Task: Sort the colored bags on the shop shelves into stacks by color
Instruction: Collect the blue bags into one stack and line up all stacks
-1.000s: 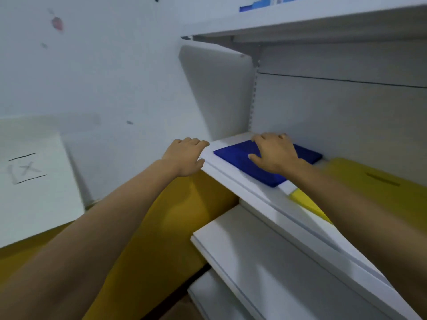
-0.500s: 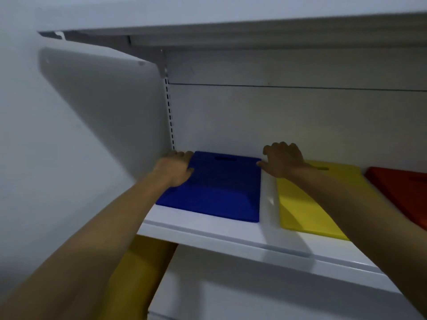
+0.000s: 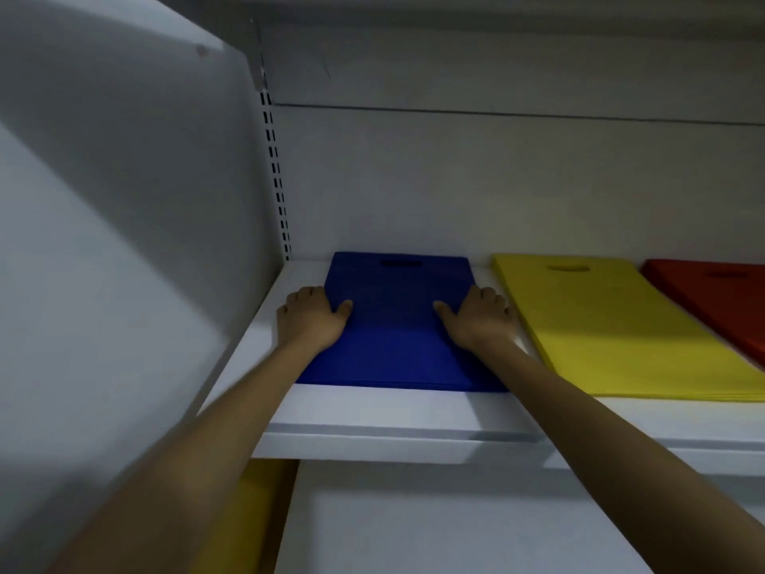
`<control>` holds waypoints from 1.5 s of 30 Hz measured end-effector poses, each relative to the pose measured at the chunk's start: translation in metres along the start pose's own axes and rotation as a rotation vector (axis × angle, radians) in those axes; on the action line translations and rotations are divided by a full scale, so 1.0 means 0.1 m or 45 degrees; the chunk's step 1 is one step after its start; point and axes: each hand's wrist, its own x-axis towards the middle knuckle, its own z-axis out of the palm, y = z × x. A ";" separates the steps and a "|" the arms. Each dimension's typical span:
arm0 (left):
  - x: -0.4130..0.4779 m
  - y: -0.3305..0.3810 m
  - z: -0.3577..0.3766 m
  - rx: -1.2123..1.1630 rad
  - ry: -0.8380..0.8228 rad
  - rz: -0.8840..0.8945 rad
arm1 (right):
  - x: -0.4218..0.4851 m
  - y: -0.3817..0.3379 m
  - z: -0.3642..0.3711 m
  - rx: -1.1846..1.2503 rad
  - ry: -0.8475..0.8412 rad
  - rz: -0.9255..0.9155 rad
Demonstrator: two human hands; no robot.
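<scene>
My left hand [image 3: 310, 316] and right hand [image 3: 480, 316] bracket the blue stack [image 3: 397, 337] of bags, one on each long side. Each thumb lies flat on the top bag. The fingers are bent down over the side edge, so each hand has a light hold on its side. I cannot tell whether my fingertips reach under the bottom bag.

The stack lies flat on the shelf [image 3: 372, 416], reaching from in front of my wrists to well beyond my fingertips. Its handle cut-out [image 3: 400, 263] is at the far end. Just outside my right hand lies the yellow stack [image 3: 612, 325], apart from the blue by a strip of bare shelf, and beyond that the red stack [image 3: 720, 300]. Outside my left hand there is only a little shelf before the side panel [image 3: 124, 200].

I judge these bags to be thin, light, soft fabric. They are floppy singly and only passably firm as a pile, and the layers probably slide over one another. Lifting by one corner or by the cut-out would likely fan the pile or peel off the top bag alone. The better hold is the one I have: both long edges, midway along, squeezing inward with thumbs on top. There is nothing here that looks fragile. The risk I see is skewing the pile, or nudging it across the gap into the yellow.
</scene>
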 end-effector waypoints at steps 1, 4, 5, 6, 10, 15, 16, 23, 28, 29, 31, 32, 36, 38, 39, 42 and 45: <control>0.01 -0.01 0.01 -0.012 0.008 0.000 | 0.00 0.00 0.00 -0.005 -0.010 0.003; 0.02 -0.05 0.04 -0.052 0.027 0.000 | 0.00 0.01 -0.01 -0.035 -0.020 -0.025; 0.03 -0.06 0.04 -0.071 0.033 0.005 | 0.00 0.02 -0.01 -0.048 -0.005 -0.038; 0.04 -0.06 0.04 -0.095 0.037 0.011 | 0.00 0.01 -0.01 -0.069 0.022 -0.051; 0.02 -0.06 0.03 -0.226 0.046 0.001 | -0.02 0.03 0.07 -0.215 0.308 -0.145; -0.04 -0.03 -0.04 -0.412 0.137 -0.037 | -0.10 0.01 0.12 -0.104 0.623 -0.166; -0.04 -0.03 -0.04 -0.447 0.143 -0.056 | -0.11 0.01 0.09 -0.039 0.622 -0.141; -0.08 -0.02 -0.09 -0.595 0.133 -0.160 | -0.13 0.06 0.03 0.297 0.658 -0.319; -0.12 -0.05 -0.08 -0.679 0.233 -0.167 | -0.11 0.09 0.04 0.248 0.731 -0.273; -0.13 -0.05 -0.08 -0.687 0.261 -0.169 | -0.11 0.10 0.04 0.238 0.759 -0.244; -0.15 -0.04 -0.10 -0.695 0.323 -0.159 | -0.14 0.08 0.00 0.299 0.778 -0.197; -0.16 -0.03 -0.12 -0.693 0.357 -0.144 | -0.16 0.06 -0.02 0.338 0.761 -0.181; -0.18 -0.01 -0.19 -0.666 0.449 -0.077 | -0.16 0.04 -0.21 0.296 0.678 -0.172; -0.16 0.03 -0.30 -0.691 0.445 -0.025 | -0.12 0.07 -0.38 0.401 0.634 -0.173; -0.14 0.06 -0.36 -0.709 0.453 0.009 | -0.10 0.10 -0.45 0.433 0.629 -0.175; -0.12 0.30 -0.55 -0.787 0.534 0.112 | -0.09 0.24 -0.67 0.555 0.648 -0.168; -0.19 0.65 -0.60 -0.874 0.632 0.185 | -0.13 0.51 -0.82 0.682 0.754 -0.094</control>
